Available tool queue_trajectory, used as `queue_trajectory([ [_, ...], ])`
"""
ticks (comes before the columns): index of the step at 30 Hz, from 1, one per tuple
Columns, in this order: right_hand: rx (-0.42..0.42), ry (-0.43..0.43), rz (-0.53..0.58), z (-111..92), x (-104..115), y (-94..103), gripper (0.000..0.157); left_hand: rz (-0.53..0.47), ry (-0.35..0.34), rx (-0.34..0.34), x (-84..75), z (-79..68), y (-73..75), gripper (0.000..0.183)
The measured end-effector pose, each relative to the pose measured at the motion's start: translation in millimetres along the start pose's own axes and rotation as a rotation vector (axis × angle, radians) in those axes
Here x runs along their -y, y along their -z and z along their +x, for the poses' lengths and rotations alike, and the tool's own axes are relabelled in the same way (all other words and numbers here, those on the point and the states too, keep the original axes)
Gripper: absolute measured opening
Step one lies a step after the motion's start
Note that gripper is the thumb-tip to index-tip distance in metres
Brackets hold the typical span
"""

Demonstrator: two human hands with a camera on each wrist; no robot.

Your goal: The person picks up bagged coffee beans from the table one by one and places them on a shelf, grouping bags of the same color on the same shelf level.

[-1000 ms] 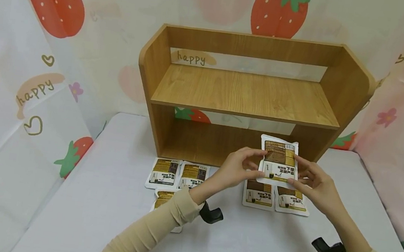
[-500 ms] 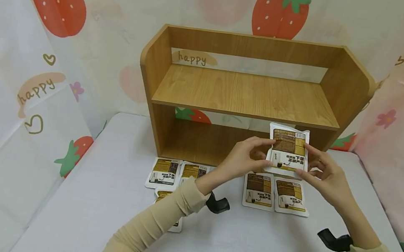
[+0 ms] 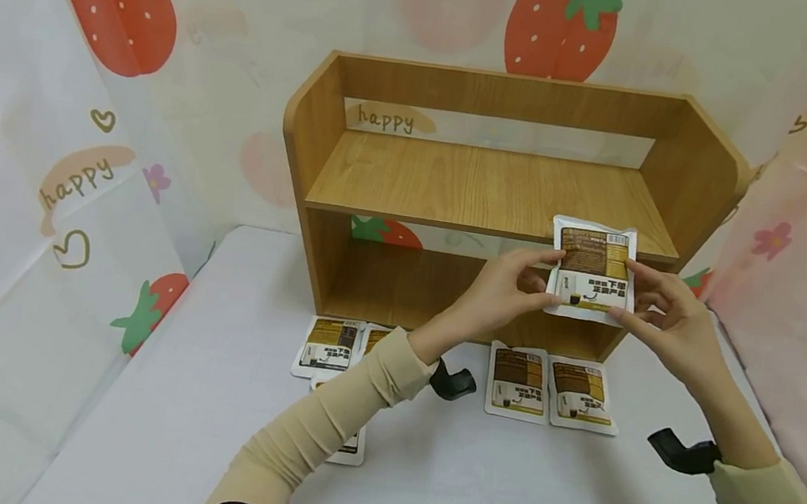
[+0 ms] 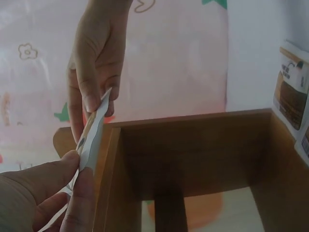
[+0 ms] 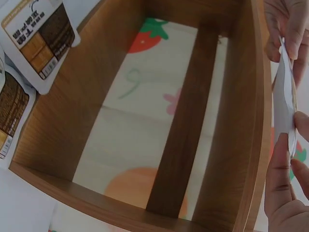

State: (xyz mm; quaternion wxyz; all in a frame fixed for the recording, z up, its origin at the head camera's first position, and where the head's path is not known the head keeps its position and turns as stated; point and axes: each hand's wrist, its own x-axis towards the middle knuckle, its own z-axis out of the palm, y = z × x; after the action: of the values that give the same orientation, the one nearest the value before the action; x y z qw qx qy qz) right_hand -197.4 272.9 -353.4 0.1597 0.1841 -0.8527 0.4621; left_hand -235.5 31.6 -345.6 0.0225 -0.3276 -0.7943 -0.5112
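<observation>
Between both hands a white-edged flat pouch (image 3: 593, 271) with a brown and yellow label is held up before the right end of the wooden shelf (image 3: 487, 187). My left hand (image 3: 500, 293) pinches its left edge between thumb and fingers. The right hand (image 3: 674, 323) pinches the opposite edge. In the left wrist view the pouch (image 4: 91, 137) appears edge-on beside the shelf board. From the right wrist the pouch (image 5: 285, 96) also shows thin, near the board's edge.
Two similar pouches, a left one (image 3: 519, 382) and a right one (image 3: 582, 394), lie before the shelf. More pouches (image 3: 329, 345) lie to the left, partly hidden by the left arm. A white cloth (image 3: 495, 490) covers the table.
Both hands have raised the pouch and shifted it slightly right, from low before the bottom compartment to the height of the upper board's front edge. The pouches on the table stay put.
</observation>
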Motion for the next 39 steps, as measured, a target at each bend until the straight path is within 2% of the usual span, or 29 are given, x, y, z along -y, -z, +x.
queue_trajectory([
  [6,-0.018,0.000,0.008,8,2,2.2,0.062,-0.018,-0.001,-0.018,-0.8,9.6,1.4,0.054],
  [13,-0.033,-0.015,-0.007,15,4,5.5,0.059,0.035,-0.029,-0.026,-3.7,19.9,3.4,0.050],
  [18,-0.058,-0.007,0.007,25,4,7.7,0.058,0.076,-0.021,-0.034,-5.1,30.4,5.6,0.047],
  [27,-0.112,-0.086,0.012,40,7,7.6,0.053,0.146,0.006,-0.049,-6.8,52.9,10.3,0.046],
  [33,-0.154,-0.061,-0.043,49,5,6.4,0.050,0.209,0.007,-0.057,-8.4,62.1,11.8,0.045],
  [39,-0.200,-0.026,-0.067,54,2,5.6,0.048,0.267,0.036,-0.021,-10.2,70.9,10.6,0.048],
])
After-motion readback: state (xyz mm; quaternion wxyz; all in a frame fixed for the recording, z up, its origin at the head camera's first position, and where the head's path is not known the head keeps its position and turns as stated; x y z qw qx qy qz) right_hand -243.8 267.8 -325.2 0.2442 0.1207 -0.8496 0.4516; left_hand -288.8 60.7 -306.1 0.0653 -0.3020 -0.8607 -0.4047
